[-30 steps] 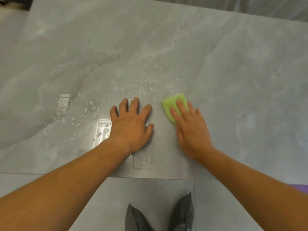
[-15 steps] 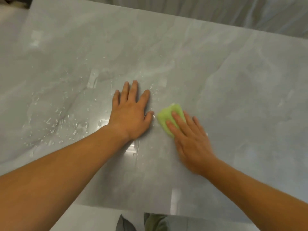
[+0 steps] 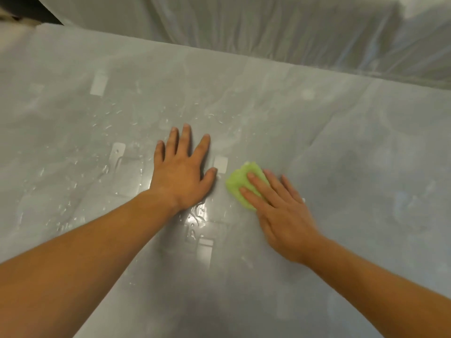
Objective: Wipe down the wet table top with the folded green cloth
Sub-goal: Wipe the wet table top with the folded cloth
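Observation:
The grey marble-look table top point(image 3: 341, 147) fills the view. Water drops and small puddles point(image 3: 102, 167) lie on its left and middle part. A folded green cloth point(image 3: 238, 182) lies on the table right of centre. My right hand point(image 3: 278, 206) presses flat on the cloth with straight fingers; its palm hides the cloth's near part. My left hand point(image 3: 181, 169) rests flat on the wet table just left of the cloth, fingers spread. Thumb and cloth are a small gap apart.
Clear plastic sheeting point(image 3: 268, 28) hangs behind the table's far edge. A dark gap point(image 3: 29, 13) shows at the top left corner. The right part of the table top looks dry.
The view has tilted up, so the far edge and the sheeting now show. My right hand has slid the cloth left and nearer, close to my left thumb. My left hand stays flat.

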Motion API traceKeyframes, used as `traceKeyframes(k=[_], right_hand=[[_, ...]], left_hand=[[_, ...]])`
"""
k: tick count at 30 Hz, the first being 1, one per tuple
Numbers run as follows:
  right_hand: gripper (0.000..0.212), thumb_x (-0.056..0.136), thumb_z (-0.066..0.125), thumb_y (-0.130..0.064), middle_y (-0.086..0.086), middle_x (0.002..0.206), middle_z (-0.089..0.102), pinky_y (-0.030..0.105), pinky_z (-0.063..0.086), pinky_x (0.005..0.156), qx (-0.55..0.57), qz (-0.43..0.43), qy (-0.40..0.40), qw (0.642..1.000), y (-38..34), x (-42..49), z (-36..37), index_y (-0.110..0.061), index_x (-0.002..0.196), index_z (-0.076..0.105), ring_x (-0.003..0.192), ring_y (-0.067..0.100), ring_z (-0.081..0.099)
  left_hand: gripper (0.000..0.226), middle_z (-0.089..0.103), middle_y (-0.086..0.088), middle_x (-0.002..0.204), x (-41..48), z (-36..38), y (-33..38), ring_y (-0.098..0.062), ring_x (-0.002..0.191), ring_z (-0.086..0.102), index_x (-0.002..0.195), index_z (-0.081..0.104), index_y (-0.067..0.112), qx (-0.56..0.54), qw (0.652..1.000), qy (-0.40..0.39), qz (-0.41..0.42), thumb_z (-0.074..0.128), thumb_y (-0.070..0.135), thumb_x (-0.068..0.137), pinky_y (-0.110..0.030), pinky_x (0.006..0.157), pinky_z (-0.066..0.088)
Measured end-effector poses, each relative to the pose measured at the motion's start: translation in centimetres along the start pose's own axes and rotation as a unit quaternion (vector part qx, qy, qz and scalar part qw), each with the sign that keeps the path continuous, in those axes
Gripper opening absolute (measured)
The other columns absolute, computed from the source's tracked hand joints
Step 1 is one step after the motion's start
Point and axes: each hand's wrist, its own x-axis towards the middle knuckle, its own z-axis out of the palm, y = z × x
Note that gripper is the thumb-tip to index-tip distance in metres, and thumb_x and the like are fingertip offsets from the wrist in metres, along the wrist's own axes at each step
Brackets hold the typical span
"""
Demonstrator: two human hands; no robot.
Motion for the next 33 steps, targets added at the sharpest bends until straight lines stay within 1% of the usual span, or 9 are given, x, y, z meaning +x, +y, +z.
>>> traceKeyframes(k=[4,7,11,13,15,18,21,27,33], right_hand=[[0.061,0.093,0.037,-0.021,0.003,0.164,0.022,0.059,0.021,0.118,0.006,0.12,0.032,0.992,4.8,6.6,-1.8,-0.026,0.153,0.033,0.149,0.036,0.021],[0.062,0.094,0.042,-0.018,0.005,0.166,0.017,0.057,0.016,0.119,0.0,0.209,0.055,0.976,5.1,10.9,-2.2,-0.023,0.154,0.029,0.15,0.038,0.015],[0.061,0.094,0.041,-0.017,0.003,0.165,0.018,0.056,0.016,0.121,-0.025,0.115,0.042,0.992,2.7,8.2,-1.1,-0.024,0.154,0.03,0.151,0.036,0.016],[0.061,0.094,0.039,-0.019,0.001,0.165,0.02,0.055,0.016,0.121,-0.017,0.033,0.011,0.999,3.8,6.8,-1.5,-0.026,0.153,0.032,0.152,0.032,0.016],[0.06,0.094,0.035,-0.022,0.0,0.165,0.021,0.056,0.016,0.121,-0.02,0.028,-0.005,0.999,6.4,7.9,-2.5,-0.028,0.153,0.033,0.152,0.031,0.018],[0.059,0.094,0.033,-0.024,0.002,0.165,0.02,0.057,0.016,0.12,-0.003,0.159,0.046,0.986,9.1,12.6,-3.8,-0.027,0.153,0.032,0.15,0.035,0.019],[0.06,0.097,0.039,-0.019,0.004,0.166,0.014,0.054,0.01,0.122,-0.006,0.247,0.071,0.966,8.1,15.8,-3.7,-0.024,0.155,0.027,0.151,0.036,0.012],[0.057,0.095,0.036,-0.021,-0.002,0.164,0.022,0.054,0.015,0.122,0.0,0.075,0.034,0.997,6.1,11.8,-2.4,-0.027,0.152,0.035,0.152,0.029,0.018],[0.059,0.097,0.039,-0.02,0.005,0.166,0.016,0.055,0.012,0.12,0.006,0.276,0.084,0.957,8.8,20.4,-4.4,-0.024,0.155,0.028,0.151,0.036,0.015]], left_hand=[[0.078,-0.003,-0.014,0.167,0.2,-0.8,0.3,-0.037,0.152,-0.006,0.157,0.009,0.034,0.005,1.0,-0.003,-0.005,0.026,0.065,0.088,-0.057,0.12,0.004],[0.073,0.015,-0.016,0.162,0.5,-1.5,0.3,-0.04,0.148,0.01,0.149,0.026,0.033,0.004,1.0,0.003,-0.004,0.035,0.064,0.084,-0.057,0.116,0.013],[0.063,0.033,-0.014,0.146,1.9,-2.6,-0.1,-0.037,0.138,0.025,0.134,0.044,0.031,-0.019,0.999,0.031,0.007,0.044,0.062,0.08,-0.057,0.115,0.014],[0.066,0.021,-0.016,0.157,3.2,-2.9,-0.5,-0.035,0.149,0.009,0.139,0.039,0.031,-0.029,0.999,0.022,0.005,0.043,0.064,0.082,-0.058,0.119,0.003],[0.072,-0.002,-0.013,0.166,5.1,-3.5,-1.0,-0.033,0.152,-0.012,0.15,0.024,0.034,-0.037,0.999,0.016,0.0,0.04,0.066,0.089,-0.057,0.119,-0.009],[0.077,-0.016,-0.007,0.167,8.2,-4.6,-1.5,-0.032,0.151,-0.021,0.157,0.004,0.038,-0.036,0.999,0.004,-0.001,0.032,0.069,0.092,-0.058,0.119,-0.012],[0.075,-0.018,-0.005,0.166,9.7,-4.5,-1.8,-0.033,0.151,-0.021,0.157,0.0,0.039,-0.016,1.0,-0.013,0.0,0.028,0.069,0.094,-0.06,0.119,-0.009],[0.077,-0.021,-0.006,0.165,9.9,-4.0,-2.1,-0.035,0.15,-0.024,0.157,-0.005,0.039,-0.008,1.0,-0.014,0.013,0.027,0.069,0.094,-0.064,0.118,-0.009],[0.071,-0.026,-0.005,0.164,10.0,-3.8,-2.4,-0.034,0.147,-0.03,0.156,-0.011,0.04,-0.018,1.0,-0.018,0.018,0.016,0.068,0.096,-0.063,0.117,-0.014]])
